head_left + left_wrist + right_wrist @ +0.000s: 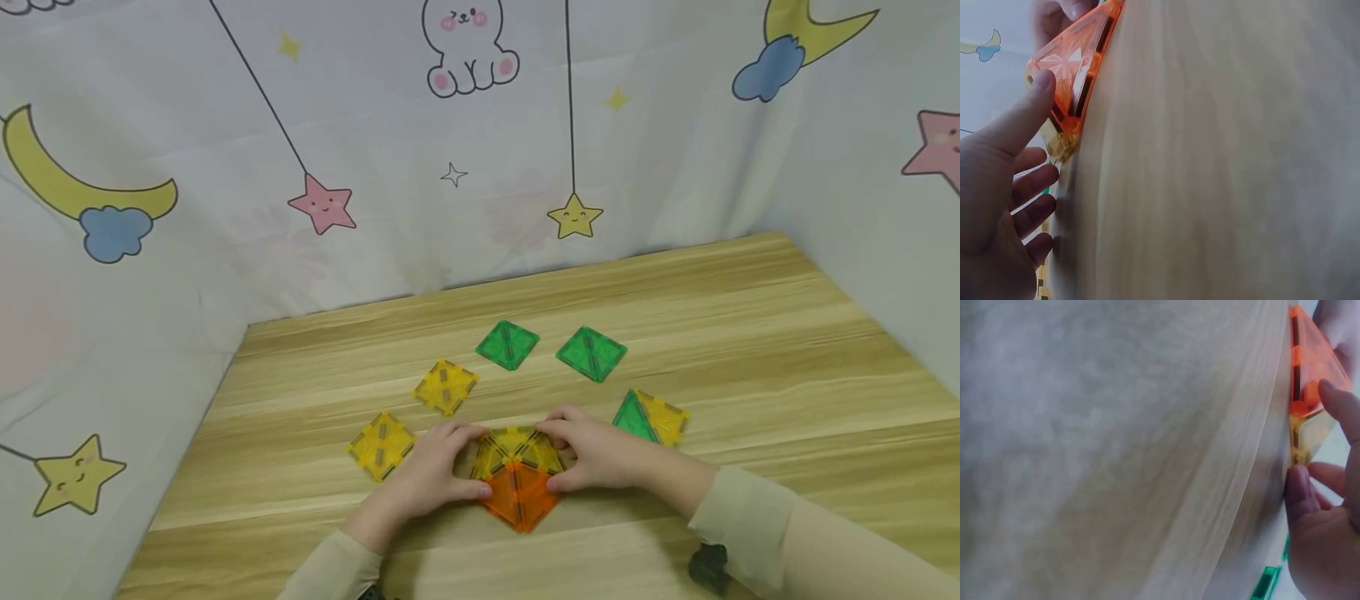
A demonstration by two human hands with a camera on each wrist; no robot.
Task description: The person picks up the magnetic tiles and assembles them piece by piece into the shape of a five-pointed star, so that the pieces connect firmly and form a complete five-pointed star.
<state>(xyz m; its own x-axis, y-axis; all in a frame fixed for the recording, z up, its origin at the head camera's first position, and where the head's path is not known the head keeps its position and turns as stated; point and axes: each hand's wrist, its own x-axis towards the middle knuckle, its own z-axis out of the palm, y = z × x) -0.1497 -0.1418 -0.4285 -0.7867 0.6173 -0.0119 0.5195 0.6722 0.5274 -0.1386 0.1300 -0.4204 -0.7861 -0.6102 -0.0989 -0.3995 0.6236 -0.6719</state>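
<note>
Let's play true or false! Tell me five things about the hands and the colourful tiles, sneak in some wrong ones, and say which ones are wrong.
1. The left hand touches the orange-and-yellow shape. True.
2. The right hand holds a spoon. False: the right hand grips the orange-and-yellow shape.
3. The two green diamonds lie farther away than the orange-and-yellow shape. True.
4. The two all-yellow diamonds lie to the right of the orange-and-yellow shape. False: the all-yellow diamonds lie to its left.
5. A green triangle lies beside a yellow tile, to the right of the orange-and-yellow shape. True.
</note>
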